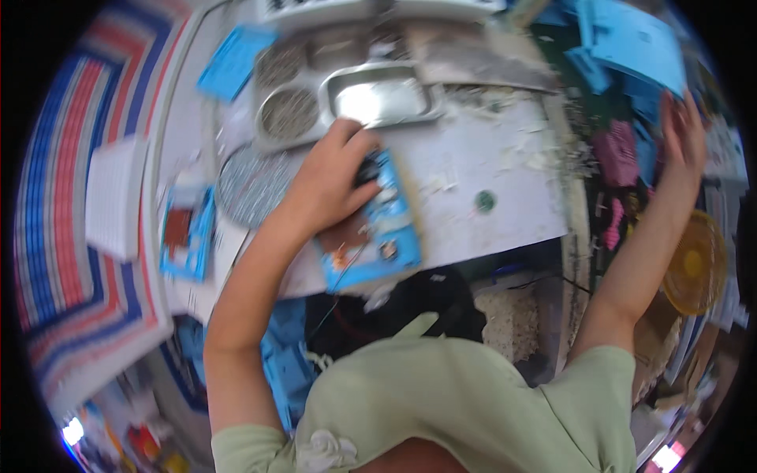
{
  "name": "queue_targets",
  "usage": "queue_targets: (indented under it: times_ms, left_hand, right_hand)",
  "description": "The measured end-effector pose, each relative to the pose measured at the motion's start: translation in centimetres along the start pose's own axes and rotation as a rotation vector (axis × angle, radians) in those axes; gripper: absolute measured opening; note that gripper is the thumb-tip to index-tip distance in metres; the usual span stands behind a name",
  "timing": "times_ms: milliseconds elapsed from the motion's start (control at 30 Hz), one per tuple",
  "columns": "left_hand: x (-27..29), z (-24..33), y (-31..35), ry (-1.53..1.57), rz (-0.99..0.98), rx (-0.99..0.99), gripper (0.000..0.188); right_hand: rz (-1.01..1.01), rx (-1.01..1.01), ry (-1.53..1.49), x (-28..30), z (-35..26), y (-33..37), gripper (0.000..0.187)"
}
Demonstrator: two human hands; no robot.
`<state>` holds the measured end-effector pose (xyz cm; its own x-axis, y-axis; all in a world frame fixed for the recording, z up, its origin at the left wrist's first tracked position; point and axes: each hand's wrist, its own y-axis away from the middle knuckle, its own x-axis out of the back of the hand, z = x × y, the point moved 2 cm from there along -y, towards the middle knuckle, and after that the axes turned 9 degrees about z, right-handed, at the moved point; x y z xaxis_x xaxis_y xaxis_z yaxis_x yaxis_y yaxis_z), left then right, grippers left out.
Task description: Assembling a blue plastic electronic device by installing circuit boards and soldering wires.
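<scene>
My left hand [335, 173] is closed over the upper end of a blue plastic housing [406, 248] on the table. A dark part [367, 169] shows beside its fingers. Inside the housing are a brown board [347, 234], small metal parts and thin wires. Far to the right, my right hand [684, 134] is raised with its fingers stretched out. Its fingertips are at the lower edge of a light blue plastic panel [639, 47], slightly blurred, and I cannot tell whether they touch it.
A metal compartment tray [311, 135] with small parts stands behind my left hand. A round dish of grey pieces [254, 185] and another blue housing [206, 229] lie to the left. A yellow basket [694, 264] and pink bundles [615, 154] are at the right.
</scene>
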<state>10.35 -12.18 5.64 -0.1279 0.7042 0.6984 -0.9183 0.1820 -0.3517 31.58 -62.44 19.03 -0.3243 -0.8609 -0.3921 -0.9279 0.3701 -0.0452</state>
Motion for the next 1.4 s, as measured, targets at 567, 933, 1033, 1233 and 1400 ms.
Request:
queue_targets:
  times_ms: [567,933,1033,1233,1400]
  left_hand:
    - [5.4,3.2,6.3,1.083,0.099,0.84,0.028]
    - [0.8,2.8,10.0,0.025,0.235,0.39,0.07]
    - [1.0,2.5,10.1,0.05,0.248,0.423,0.067]
    - [1.1,2.7,11.4,0.045,0.255,0.49,0.066]
    - [0.6,3.4,12.6,-0.012,0.301,0.576,0.068]
  right_hand:
    - [-0.714,-0.433,0.283,-15.3,15.8,28.1,0.058]
    - [-0.773,0.141,0.931,-8.2,19.3,34.6,0.058]
    - [-0.817,0.124,0.931,-8.7,19.8,34.2,0.057]
    - [-0.976,0.167,0.906,-9.9,19.9,32.9,0.051]
    - [-1.066,0.273,0.934,-10.7,19.5,32.6,0.053]
